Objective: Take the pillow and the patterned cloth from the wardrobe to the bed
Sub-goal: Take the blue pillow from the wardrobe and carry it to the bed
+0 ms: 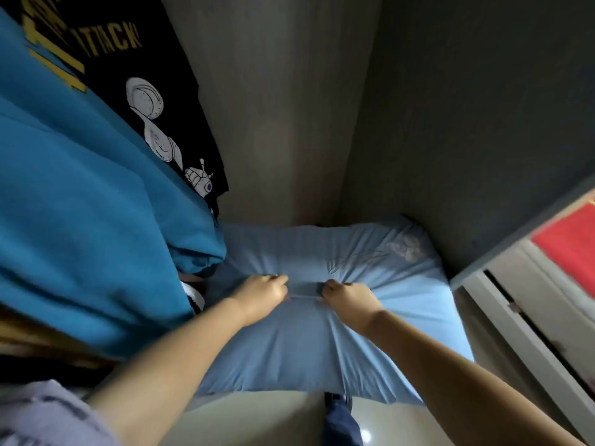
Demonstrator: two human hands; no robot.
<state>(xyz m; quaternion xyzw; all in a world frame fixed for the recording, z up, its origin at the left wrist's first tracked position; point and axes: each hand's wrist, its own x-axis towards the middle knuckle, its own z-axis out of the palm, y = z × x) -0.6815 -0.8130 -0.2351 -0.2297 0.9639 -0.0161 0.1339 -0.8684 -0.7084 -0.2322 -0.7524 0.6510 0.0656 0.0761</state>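
A light blue pillow with a faint butterfly print near its far right corner lies on the floor of the wardrobe, its near edge sticking out toward me. My left hand and my right hand are side by side on its top middle. Each hand is closed on a pinch of the pillowcase, and the fabric creases toward the fingers. No patterned cloth shows in view.
A teal garment and a black printed T-shirt hang at the left and touch the pillow's left end. Grey wardrobe walls close the back and right. A white drawer unit with something red stands at the right. Pale floor lies below.
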